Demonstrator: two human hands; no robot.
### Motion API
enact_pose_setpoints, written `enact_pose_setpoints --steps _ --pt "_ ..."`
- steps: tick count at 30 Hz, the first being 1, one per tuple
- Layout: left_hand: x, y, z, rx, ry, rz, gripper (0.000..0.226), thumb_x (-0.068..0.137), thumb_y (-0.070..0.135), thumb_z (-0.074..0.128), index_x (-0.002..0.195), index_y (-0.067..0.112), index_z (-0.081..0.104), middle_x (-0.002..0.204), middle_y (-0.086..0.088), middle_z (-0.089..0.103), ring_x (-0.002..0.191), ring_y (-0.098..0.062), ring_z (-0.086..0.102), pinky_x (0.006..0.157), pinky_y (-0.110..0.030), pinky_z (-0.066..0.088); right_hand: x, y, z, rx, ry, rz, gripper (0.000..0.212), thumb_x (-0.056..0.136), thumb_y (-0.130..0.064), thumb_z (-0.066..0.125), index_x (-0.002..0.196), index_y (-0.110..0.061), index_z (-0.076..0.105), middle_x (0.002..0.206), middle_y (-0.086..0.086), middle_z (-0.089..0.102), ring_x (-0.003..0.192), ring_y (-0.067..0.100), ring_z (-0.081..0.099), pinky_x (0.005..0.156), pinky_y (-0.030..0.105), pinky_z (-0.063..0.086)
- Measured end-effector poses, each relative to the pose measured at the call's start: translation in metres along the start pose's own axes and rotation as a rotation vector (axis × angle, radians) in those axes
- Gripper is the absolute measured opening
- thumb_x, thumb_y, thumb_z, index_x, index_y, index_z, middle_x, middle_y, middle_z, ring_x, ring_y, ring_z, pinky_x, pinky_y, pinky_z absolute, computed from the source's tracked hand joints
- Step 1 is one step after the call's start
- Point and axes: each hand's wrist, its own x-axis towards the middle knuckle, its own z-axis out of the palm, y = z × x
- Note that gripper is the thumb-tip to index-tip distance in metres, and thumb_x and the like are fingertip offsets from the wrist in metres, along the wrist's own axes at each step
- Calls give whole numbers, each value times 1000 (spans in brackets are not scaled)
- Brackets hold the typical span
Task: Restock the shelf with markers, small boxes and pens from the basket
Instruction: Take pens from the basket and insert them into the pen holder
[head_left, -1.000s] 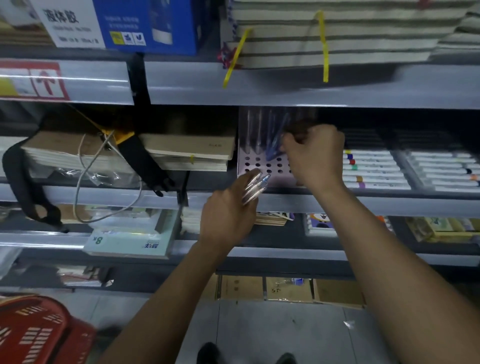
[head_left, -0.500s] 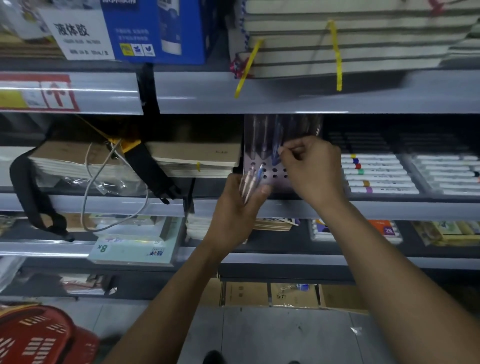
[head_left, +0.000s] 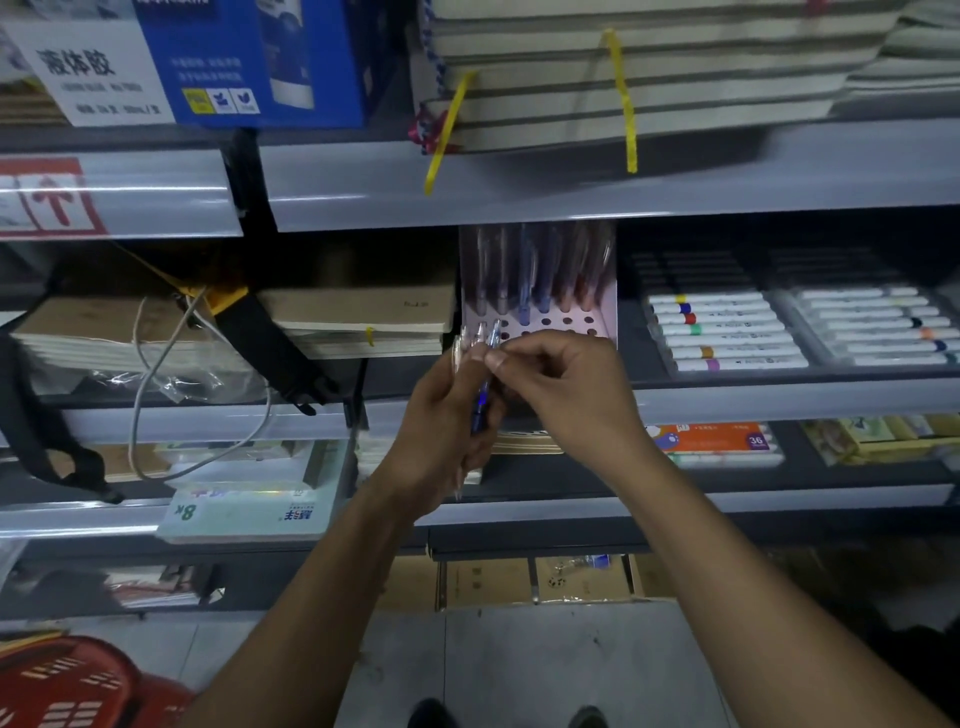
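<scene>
My left hand (head_left: 441, 431) grips a bunch of clear pens (head_left: 475, 343) upright in front of the middle shelf. My right hand (head_left: 561, 384) pinches the top of one blue pen (head_left: 485, 384) in that bunch. Just behind them stands a pale perforated pen holder (head_left: 571, 317) with several pens standing in its back rows and open holes in front. White markers with coloured bands (head_left: 722, 332) lie in trays to the right of the holder. The red basket (head_left: 78, 686) sits on the floor at lower left.
Stacked notebooks (head_left: 358, 317), a black strap (head_left: 270, 348) and a white cable (head_left: 156, 374) fill the shelf left of the holder. A blue box (head_left: 260, 57) and bound paper stacks (head_left: 623, 67) sit above. A crayon box (head_left: 717, 441) lies on the lower shelf.
My right hand has come back from the pen holder down to the bunch in my left hand and now pinches a blue pen. My left hand has risen closer to the holder.
</scene>
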Motion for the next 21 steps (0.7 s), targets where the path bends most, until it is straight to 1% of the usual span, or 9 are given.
enact_pose_setpoints --steps 2,4,7,10,12,14,16,19,21 --pt "0 1 0 37 -7 41 37 111 37 45 99 4 57 66 -9 48 43 -13 30 43 -23 25 -1 -2 -2 34 18 38 6 93 -17 76 89 -19 81 76 -2 78 71 9 73 77 30 62" --pt "1 3 1 98 -19 110 40 111 35 45 99 -1 57 65 -11 49 43 -15 34 43 -24 30 0 -3 -5 60 50 69 7 93 -16 76 92 -15 82 77 2 77 70 11 71 77 35 63" --pt "2 4 3 194 11 171 40 111 36 45 100 1 62 66 -13 58 47 -21 46 44 -27 40 1 -4 -8 35 96 74 12 95 -13 72 87 -13 82 73 10 73 68 12 67 78 42 62" --pt "4 3 8 197 75 170 44 111 34 44 107 -5 62 72 -21 68 55 -32 62 51 -36 55 4 -5 -11 -1 197 51 16 92 -11 70 81 -17 80 68 6 72 67 16 70 77 48 62" --pt "7 1 10 209 155 162 38 110 34 48 105 0 63 74 -25 69 59 -34 69 53 -37 60 7 -7 -16 -11 288 26 17 93 -12 69 83 -22 79 70 2 75 69 20 74 75 50 63" --pt "12 -4 7 363 251 215 30 109 36 52 95 11 61 69 -19 68 57 -26 69 51 -29 56 12 -9 -25 23 398 -21 14 93 -17 68 86 -24 78 73 1 76 70 23 76 73 52 63" --pt "15 -9 1 659 322 296 29 108 43 50 91 21 59 64 -4 63 56 -14 62 51 -18 46 18 -9 -36 -19 504 -105 11 90 -27 68 89 -23 78 76 -2 77 72 21 76 73 50 63" --pt "15 -14 -3 916 338 334 29 106 53 46 96 29 60 69 6 64 63 -10 61 57 -26 45 29 -12 -45 -142 604 -179 16 90 -31 66 86 -19 76 73 -5 75 70 16 74 70 45 61" --pt "13 -15 -2 1013 340 360 29 105 54 47 103 30 64 73 7 68 65 -11 64 59 -30 49 36 -13 -48 -244 642 -204 17 90 -27 66 83 -15 74 72 -5 73 66 9 71 67 34 58"
